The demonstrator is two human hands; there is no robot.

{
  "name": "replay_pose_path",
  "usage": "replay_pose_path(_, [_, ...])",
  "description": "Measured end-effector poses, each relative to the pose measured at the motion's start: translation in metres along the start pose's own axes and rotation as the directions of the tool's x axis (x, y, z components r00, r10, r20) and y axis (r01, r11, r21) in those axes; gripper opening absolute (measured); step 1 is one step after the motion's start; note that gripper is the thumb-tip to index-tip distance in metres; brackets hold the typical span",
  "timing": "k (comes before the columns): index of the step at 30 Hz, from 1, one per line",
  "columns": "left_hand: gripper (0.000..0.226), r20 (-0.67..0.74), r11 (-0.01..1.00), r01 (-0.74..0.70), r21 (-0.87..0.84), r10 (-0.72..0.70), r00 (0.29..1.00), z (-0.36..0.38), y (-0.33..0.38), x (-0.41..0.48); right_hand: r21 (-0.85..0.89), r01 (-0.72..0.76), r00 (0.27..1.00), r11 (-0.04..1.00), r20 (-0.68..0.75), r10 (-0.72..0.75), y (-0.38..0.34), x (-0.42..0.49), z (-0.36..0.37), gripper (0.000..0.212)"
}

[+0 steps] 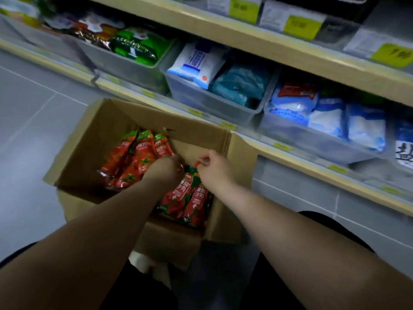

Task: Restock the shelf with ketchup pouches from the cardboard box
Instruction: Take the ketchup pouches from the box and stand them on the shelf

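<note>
An open cardboard box [107, 130] sits on the floor below me, in front of the shelf [290, 157]. Inside lie red ketchup pouches with green tops: one bunch [131, 162] at the far left, another bunch [187, 200] nearer me. My left hand [167, 168] reaches down among the pouches, fingers curled on the left bunch; its grip is partly hidden. My right hand [214, 168] pinches the red cap of a pouch from the nearer bunch.
Clear plastic bins on the shelf hold green and brown packets [134, 48], white and blue bags [196, 63] and blue-white bags [324, 115]. An upper shelf carries yellow price tags [299, 26]. Grey tiled floor [29, 121] lies to the left. My knees flank the box.
</note>
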State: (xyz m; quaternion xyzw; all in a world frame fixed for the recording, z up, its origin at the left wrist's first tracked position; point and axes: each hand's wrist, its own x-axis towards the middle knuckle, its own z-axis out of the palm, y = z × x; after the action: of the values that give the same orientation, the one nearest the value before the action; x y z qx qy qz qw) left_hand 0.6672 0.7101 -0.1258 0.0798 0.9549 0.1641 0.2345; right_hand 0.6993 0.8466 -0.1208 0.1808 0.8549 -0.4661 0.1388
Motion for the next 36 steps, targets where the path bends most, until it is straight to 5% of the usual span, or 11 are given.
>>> replay_pose_path(2, [0.03,0.174,0.995,0.07,0.076,-0.082,0.981,0.013,-0.025,0.007,0.035,-0.157,0.987,0.987,0.031,0.156,0.003,0.007,0.03,0.029])
replay_pose_path(5, [0.043,0.443,0.975,-0.008,0.224,-0.094,0.892,0.034,-0.05,0.013,0.11,-0.435,0.898,0.894,0.127,0.421,0.012,0.015,0.064,0.026])
replay_pose_path(9, [0.043,0.56,0.994,-0.032,0.101,-0.03,0.828,0.05,-0.077,0.025,0.26,-0.659,0.751,0.705,0.189,0.632,0.023,0.025,0.096,0.021])
replay_pose_path(16, [0.044,0.618,0.998,0.063,-0.012,-0.042,0.785,0.069,-0.102,0.044,0.409,-0.68,0.706,0.609,0.141,0.694,0.036,0.04,0.126,0.023])
replay_pose_path(19, [0.056,0.649,0.977,0.186,-0.104,-0.075,0.757,0.075,-0.108,0.047,0.488,-0.716,0.644,0.499,0.186,0.743,0.036,0.045,0.125,0.008])
replay_pose_path(23, [0.066,0.65,0.9,0.349,-0.263,-0.103,0.753,0.082,-0.112,0.05,0.532,-0.728,0.603,0.432,0.199,0.772,0.039,0.051,0.127,0.013])
replay_pose_path(32, [0.077,0.725,0.829,0.418,-0.372,-0.021,0.688,0.076,-0.108,0.045,0.549,-0.723,0.6,0.419,0.199,0.775,0.039,0.045,0.132,0.061])
replay_pose_path(36, [0.092,0.708,0.831,0.388,-0.399,0.01,0.706,0.057,-0.099,0.042,0.597,-0.648,0.65,0.473,0.11,0.752,0.028,0.039,0.121,0.049])
